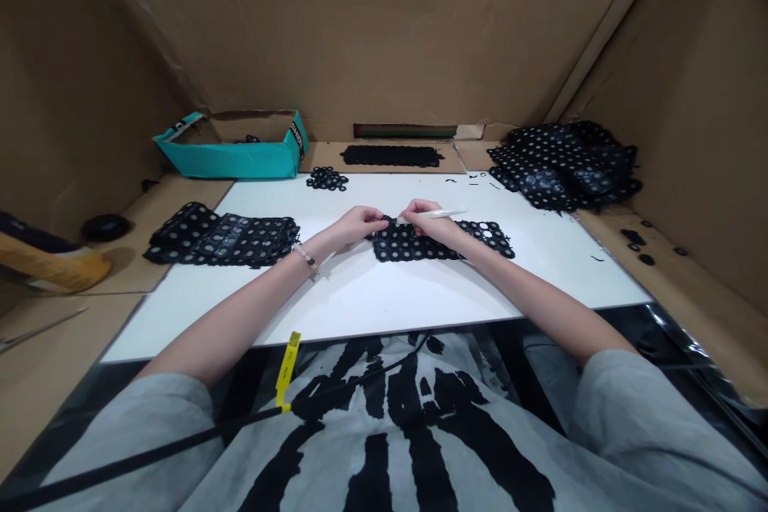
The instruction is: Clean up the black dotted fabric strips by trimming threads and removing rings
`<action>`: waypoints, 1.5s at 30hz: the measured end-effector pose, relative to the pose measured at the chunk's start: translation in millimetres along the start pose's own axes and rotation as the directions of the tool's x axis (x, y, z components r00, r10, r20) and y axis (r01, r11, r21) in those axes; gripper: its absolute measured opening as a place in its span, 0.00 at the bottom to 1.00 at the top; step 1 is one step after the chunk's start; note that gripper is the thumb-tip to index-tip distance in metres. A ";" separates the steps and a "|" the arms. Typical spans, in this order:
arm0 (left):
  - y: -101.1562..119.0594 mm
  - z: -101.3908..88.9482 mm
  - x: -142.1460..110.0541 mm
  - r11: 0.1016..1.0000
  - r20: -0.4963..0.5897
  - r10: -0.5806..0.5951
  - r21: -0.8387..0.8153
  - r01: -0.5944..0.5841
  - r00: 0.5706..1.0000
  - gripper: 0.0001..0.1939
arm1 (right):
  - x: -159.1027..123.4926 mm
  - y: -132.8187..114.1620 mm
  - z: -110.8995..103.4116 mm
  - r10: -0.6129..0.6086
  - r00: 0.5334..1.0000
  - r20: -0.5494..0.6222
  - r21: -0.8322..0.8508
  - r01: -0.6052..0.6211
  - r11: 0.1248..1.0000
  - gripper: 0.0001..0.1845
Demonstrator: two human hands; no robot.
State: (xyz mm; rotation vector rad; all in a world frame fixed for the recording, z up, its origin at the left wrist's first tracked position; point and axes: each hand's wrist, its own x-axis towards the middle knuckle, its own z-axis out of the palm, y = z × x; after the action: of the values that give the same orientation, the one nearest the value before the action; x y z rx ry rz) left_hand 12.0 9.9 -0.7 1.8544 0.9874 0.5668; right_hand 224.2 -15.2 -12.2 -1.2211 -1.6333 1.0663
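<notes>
On the white board (336, 312) in front of me lies a black sheet dotted with round holes (414, 248). My left hand (360, 224) pinches its upper left corner between thumb and fingertips. A slim white pen-shaped tool (447, 213) is gripped in my right hand (427, 219), its tip pointing left at the sheet's upper edge, close to my left fingertips. What the tip is like is too small to make out. Near the sheet's right end, one bigger gap shows the white board through it.
Folded black dotted sheets (225, 238) lie left, and a larger heap (567, 164) is back right. Behind are a teal box (240, 156), small black rings (327, 178) and a black strip stack (393, 155). Black scraps (636, 238) lie right. Cardboard walls (384, 40) surround the board.
</notes>
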 end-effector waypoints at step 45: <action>-9.8 -5.2 4.8 0.976 0.059 -0.134 -0.166 0.142 0.989 0.30 | -7.2 3.3 11.3 -0.099 0.995 -0.012 -0.237 0.093 0.967 0.09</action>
State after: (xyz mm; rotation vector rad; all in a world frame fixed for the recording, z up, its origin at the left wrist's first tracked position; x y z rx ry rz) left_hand 7.1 18.9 -7.0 1.6278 0.9969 0.5045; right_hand 216.0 -23.3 -19.6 -1.2864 -1.8209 0.8110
